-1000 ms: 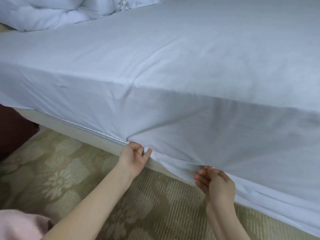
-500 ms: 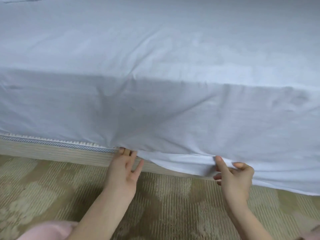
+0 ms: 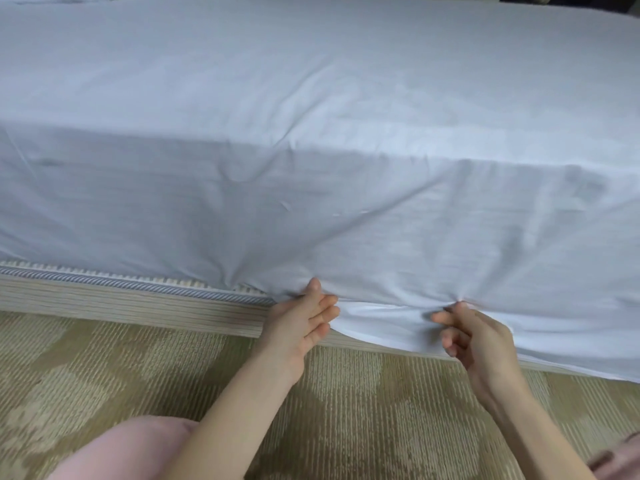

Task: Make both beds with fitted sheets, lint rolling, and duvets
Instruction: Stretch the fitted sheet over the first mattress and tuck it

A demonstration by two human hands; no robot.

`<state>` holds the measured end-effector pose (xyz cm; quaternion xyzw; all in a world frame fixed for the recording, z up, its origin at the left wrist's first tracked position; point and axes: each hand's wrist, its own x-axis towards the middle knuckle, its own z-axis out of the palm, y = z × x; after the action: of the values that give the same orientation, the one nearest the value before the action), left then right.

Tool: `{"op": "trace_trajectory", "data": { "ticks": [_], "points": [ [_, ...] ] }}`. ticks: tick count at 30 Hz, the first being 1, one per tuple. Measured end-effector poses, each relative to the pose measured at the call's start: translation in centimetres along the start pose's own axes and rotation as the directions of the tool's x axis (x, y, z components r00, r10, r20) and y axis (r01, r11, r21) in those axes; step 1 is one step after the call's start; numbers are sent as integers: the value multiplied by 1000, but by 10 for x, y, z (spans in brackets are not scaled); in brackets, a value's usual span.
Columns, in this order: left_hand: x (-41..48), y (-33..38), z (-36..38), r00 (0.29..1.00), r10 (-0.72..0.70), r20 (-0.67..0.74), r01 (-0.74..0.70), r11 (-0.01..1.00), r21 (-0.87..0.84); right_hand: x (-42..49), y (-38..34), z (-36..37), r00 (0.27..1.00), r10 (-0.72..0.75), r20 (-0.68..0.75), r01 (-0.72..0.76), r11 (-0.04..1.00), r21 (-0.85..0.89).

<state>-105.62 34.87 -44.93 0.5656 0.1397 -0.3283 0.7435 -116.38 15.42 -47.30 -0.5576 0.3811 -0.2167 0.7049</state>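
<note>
Nearest you is some pink cloth (image 3: 131,448); I cannot tell if it is a sleeve or a knee. Under it lies the green patterned carpet (image 3: 104,375). Your two arms reach over the carpet to the side of the bed.

Your left hand (image 3: 298,327) has its fingers fairly straight and a little spread. Its thumb (image 3: 313,287) pushes into the sheet (image 3: 311,202) right where it meets the bed base (image 3: 121,303). Your right hand (image 3: 481,341) is just beside it, curled fingers pinching a small bunch of the sheet. Wrinkles fan out from that spot.

The sheet's bottom edge runs long ways, left to right, along the base. Left of your left hand the edge is out of sight and the blue cord (image 3: 104,280) shows, so that part looks tucked in. Right of your right hand the edge hangs loose over the base. So the loose part lies to the right, and your right hand is nearer to it.

Farther off, the sheet climbs the side and lies over the top, mostly flat with soft wrinkles.
</note>
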Motion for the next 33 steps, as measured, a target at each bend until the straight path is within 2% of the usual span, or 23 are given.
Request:
{"op": "trace_trajectory", "data": {
  "ticks": [5, 9, 14, 21, 24, 29, 31, 33],
  "points": [
    [7, -8, 18, 982, 42, -183, -47, 999, -23, 5, 12, 4, 987, -117, -111, 123, 991, 48],
    [8, -10, 26, 966, 97, -240, -92, 995, 32, 3, 16, 7, 981, -135, -141, 144, 988, 58],
    [1, -15, 29, 970, 128, -206, -103, 986, 130, 2, 6, -6, 981, -86, -174, 105, 990, 99],
    [5, -15, 34, 979, 93, -183, -82, 994, 67, 2, 3, -15, 986, -44, -159, 62, 992, 113],
    [4, -15, 30, 988, 46, -146, -42, 999, 31, 1, -1, -17, 996, 22, -86, -7, 985, 172],
    [-6, 0, 17, 996, -4, -85, -12, 984, -180, 0, -20, -28, 964, 222, 145, -260, 896, 359],
    [-6, 10, 7, 994, -42, -103, 1, 926, -377, -1, -27, -32, 935, 260, 239, -339, 851, 400],
    [-4, 15, 3, 996, -77, -38, 42, 821, -569, 3, -24, -33, 925, 259, 279, -369, 793, 486]
  ]
}}
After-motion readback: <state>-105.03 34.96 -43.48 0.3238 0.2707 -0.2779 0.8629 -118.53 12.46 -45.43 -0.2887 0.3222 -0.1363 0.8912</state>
